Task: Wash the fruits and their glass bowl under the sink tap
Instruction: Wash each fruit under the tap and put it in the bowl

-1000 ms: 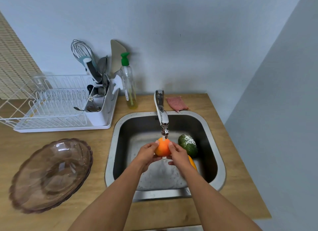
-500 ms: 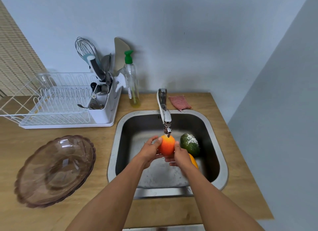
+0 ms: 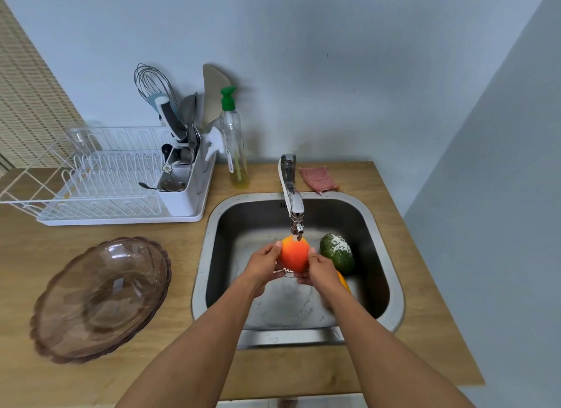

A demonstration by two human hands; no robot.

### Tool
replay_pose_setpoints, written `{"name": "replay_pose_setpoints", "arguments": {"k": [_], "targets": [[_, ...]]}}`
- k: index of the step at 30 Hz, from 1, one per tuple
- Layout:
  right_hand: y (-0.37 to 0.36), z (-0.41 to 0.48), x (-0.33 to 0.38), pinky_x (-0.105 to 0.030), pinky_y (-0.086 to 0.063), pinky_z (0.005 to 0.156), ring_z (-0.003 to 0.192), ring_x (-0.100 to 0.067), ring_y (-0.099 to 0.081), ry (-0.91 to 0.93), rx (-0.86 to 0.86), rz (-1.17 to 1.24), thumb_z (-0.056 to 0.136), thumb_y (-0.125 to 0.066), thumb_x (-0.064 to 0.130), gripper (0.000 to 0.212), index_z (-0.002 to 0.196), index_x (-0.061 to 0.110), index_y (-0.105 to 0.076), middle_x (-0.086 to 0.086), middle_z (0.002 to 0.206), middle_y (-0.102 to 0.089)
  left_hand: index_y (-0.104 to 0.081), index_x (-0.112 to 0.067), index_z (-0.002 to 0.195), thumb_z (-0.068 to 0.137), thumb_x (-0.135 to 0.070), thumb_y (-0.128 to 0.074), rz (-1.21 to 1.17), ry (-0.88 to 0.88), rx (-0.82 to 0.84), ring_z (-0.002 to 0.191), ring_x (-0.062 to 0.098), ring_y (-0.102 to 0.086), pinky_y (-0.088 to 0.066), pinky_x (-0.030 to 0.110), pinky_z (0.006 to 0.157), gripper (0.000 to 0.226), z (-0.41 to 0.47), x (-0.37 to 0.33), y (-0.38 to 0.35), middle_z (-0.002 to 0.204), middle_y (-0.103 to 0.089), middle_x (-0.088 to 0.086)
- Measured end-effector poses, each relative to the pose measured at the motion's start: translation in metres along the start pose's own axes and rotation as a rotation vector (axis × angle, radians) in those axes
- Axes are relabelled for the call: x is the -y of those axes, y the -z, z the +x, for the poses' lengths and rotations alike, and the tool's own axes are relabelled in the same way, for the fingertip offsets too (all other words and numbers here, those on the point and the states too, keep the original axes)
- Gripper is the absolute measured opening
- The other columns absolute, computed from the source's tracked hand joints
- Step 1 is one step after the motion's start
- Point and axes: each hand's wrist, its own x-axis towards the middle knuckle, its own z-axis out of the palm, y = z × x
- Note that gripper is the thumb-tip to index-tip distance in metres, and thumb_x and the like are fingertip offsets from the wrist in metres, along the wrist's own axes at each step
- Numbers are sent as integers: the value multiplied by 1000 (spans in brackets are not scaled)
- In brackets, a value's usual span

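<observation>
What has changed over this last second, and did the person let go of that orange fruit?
No. Both hands, left and right, kept their grip on the orange-red fruit under the tap, only shifting their fingers around it. The green avocado in the sink and the glass bowl on the counter stayed put; the apparent shift is head movement.

The orange-red fruit was turned between the hands: the left hand slid from under its side, and the right hand shifted lower.
</observation>
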Motion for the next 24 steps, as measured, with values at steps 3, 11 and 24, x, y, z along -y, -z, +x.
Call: {"name": "replay_pose_setpoints", "arguments": {"k": [3,11,24], "targets": [[-2,3,-2,-40,-59,70,74,-24,-66,24,-63,-54,104,-34,33,35,108,8,-58,-17,96,-64,-54,-11,125,99,-39,-49,-80,54,65,109,31,-61,-57,38,86,38,-4,-2,-2,123,-55,15],[-9,-4,4,-31,-54,63,72,-17,-66,46,33,-13,100,-42,43,35,120,17,-55,-8,99,-66,-57,-20,127,97,-45,-49,19,-63,-86,102,26,-63,-59,33,75,40,0,-4,-9,121,-59,11],[-9,-12,-5,-35,-54,64,70,-21,-63,-6,-72,-14,103,-34,33,40,122,8,-59,-9,91,-64,-58,-11,122,95,-43,-56,-60,43,79,101,28,-63,-59,36,78,42,-15,3,2,119,-60,14]]}}
